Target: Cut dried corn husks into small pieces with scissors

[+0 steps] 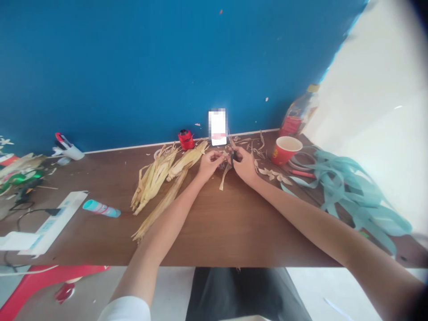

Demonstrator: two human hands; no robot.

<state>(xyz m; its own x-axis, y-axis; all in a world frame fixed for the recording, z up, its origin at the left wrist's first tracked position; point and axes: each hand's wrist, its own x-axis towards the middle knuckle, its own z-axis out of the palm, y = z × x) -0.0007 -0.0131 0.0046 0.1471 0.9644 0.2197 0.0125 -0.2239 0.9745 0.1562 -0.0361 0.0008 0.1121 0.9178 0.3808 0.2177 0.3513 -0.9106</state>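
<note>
Over the middle of the table, my right hand (245,166) is closed round a pair of scissors (234,154) with dark handles, the blades pointing away from me. My left hand (209,164) is right beside it, its fingertips pinched on a small piece of dried corn husk (224,154), partly hidden. A narrow husk strip (224,178) lies under the hands. Left of my left hand rest bundles of dried corn husk (155,178), one pointing towards me. Cut husk scraps (272,174) lie scattered to the right and behind the hands.
A lit phone (218,129) leans on the blue wall, beside a red object (186,140). To the right are a red paper cup (286,150), a bottle (297,113) and tangled pale green ribbon (347,191). Leftward lie a glue stick (101,208), a power strip (53,223) and a pen cup (72,150).
</note>
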